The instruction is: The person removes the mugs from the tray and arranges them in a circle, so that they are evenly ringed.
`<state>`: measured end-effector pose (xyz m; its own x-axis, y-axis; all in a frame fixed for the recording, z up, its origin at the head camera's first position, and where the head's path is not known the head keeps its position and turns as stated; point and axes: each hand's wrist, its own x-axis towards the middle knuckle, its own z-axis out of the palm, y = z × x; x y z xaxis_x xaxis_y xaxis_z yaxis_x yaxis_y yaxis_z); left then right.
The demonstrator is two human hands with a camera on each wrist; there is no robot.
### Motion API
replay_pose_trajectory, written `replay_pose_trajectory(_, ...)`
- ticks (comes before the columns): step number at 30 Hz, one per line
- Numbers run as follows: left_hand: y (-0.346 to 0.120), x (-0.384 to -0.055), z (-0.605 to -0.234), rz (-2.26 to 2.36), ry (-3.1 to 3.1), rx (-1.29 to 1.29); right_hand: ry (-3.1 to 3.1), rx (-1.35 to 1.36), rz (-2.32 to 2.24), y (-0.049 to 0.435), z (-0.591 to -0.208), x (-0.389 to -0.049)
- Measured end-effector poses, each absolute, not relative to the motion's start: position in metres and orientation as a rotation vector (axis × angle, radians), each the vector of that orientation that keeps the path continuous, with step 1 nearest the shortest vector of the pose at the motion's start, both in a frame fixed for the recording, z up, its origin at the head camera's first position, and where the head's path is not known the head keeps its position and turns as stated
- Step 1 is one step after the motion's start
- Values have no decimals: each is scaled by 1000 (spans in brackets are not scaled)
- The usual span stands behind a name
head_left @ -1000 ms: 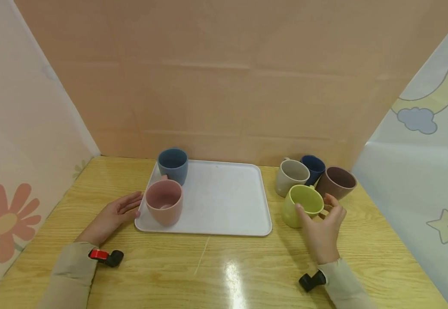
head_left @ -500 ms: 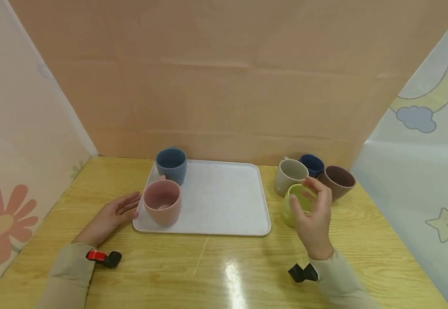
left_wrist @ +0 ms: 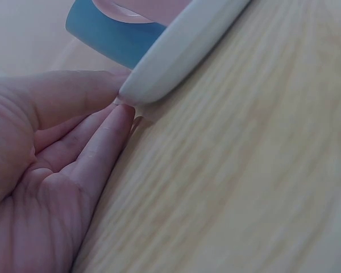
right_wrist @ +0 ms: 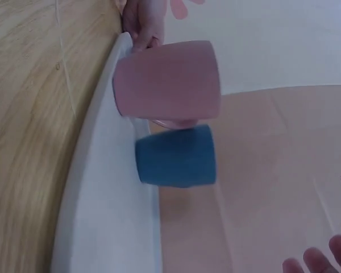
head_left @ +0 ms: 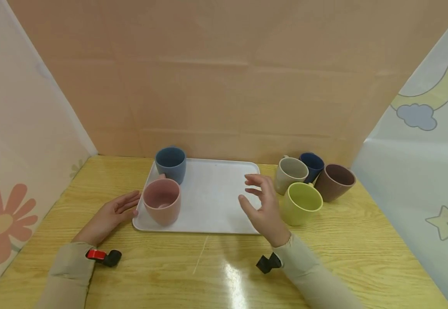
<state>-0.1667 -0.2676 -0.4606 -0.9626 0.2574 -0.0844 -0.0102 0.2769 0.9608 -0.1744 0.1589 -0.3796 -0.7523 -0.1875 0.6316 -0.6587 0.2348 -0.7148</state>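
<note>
My left hand (head_left: 105,218) is at the left edge of a white rectangular tray (head_left: 212,197). In the left wrist view, its thumb lies against the rim (left_wrist: 170,65) and a fingertip sits beneath, pinching the edge. A pink mug (head_left: 163,204) and, behind it, a blue mug (head_left: 171,165) stand upright on the tray's left side. My right hand (head_left: 264,210) hovers over the tray's right edge, holding nothing, thumb and fingers spread apart. Just right of it, a yellow-green mug (head_left: 299,210) stands on the table. The right wrist view shows the tray's mugs and only some right fingertips.
Behind the yellow-green mug are a grey-beige mug (head_left: 290,175), a dark blue mug (head_left: 312,165) and a brownish-purple mug (head_left: 333,182), grouped closely on the wooden table (head_left: 169,270). A tan backdrop (head_left: 224,86) rises at the back, with patterned white panels at both sides.
My right hand has drawn away from the yellow-green mug and moved left to the tray's right edge, leaving the mug standing where it was. My left hand has stayed at the tray.
</note>
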Motion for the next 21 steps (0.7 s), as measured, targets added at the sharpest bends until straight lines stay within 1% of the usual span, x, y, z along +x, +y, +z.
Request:
replay_pose_trajectory(4,-267,-166,-460,1755,2330,235,-2178,875,1612,136,-387,-182)
replay_pose_trajectory(8,-266,-165,-459,1762,2330,266,-2301,901,1681,114,-394,-187)
replay_pose_trajectory(18,-267,-166,-460,1777,2322,264,-2517,815,1959,63,-408,-196)
replay_pose_trajectory(21,-267,-165,-460,1796,2304,275,-2586,811,1958,51,-410,-196)
